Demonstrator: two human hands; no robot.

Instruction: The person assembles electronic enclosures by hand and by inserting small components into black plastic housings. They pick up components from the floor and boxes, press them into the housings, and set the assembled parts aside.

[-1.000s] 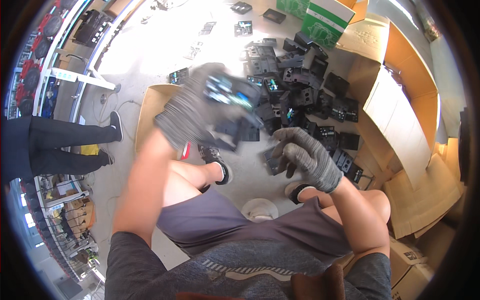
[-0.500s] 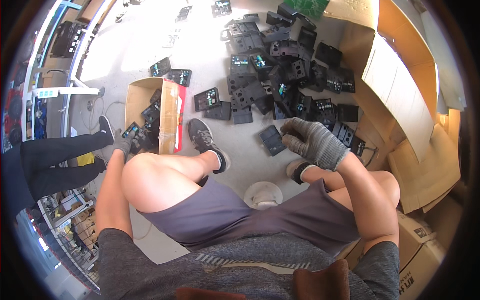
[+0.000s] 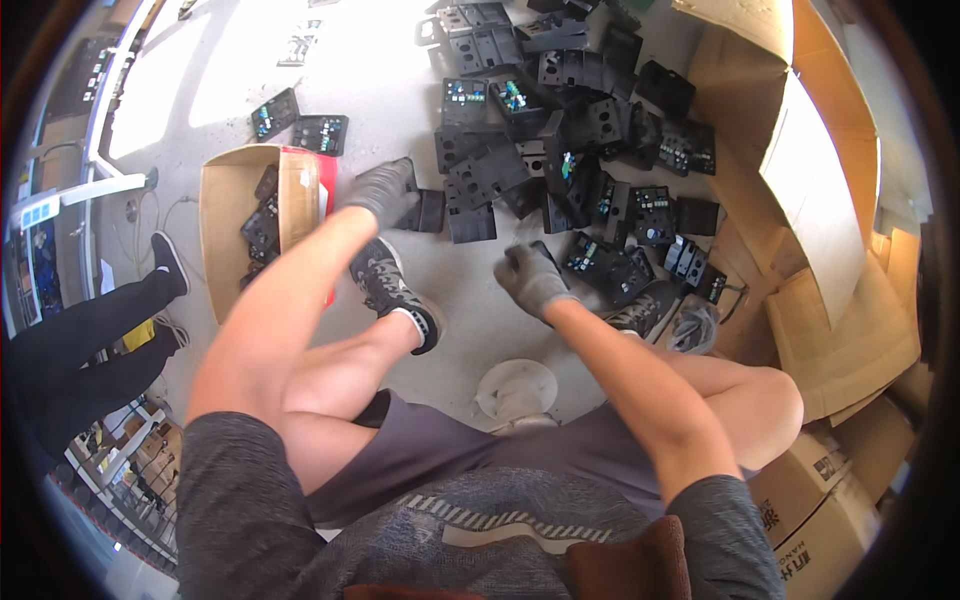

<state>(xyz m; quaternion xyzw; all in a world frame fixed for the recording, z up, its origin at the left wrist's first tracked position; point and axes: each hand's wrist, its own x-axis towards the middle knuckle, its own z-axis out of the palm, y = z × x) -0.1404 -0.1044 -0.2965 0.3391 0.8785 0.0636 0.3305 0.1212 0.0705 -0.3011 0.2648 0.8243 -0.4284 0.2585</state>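
My left hand [image 3: 385, 193], in a grey glove, reaches past the red-edged carton to a black plastic housing beside the pile. Its fingers are closed over that housing, which it almost wholly covers. Another black housing [image 3: 430, 212] lies just right of it. My right hand [image 3: 532, 277], gloved too, is curled with its fingers closed over a second black housing [image 3: 542, 250] on the floor between my feet. Only a dark edge of that one shows past the fingers, and the spot above them is smeared by motion.
A heap of black housings [image 3: 490, 170], some with circuit boards, spreads ahead. The open carton [image 3: 225, 165] at left holds several more. Large cardboard boxes [image 3: 740, 110] stand at right. A clear plastic bag [image 3: 694, 328] lies by my right shoe. Another person's legs [image 3: 100, 300] extend from the left.
My left hand has left the carton and moved right to a housing beyond it. My right hand has come down and left onto the housing near my feet. The view has shifted slightly.
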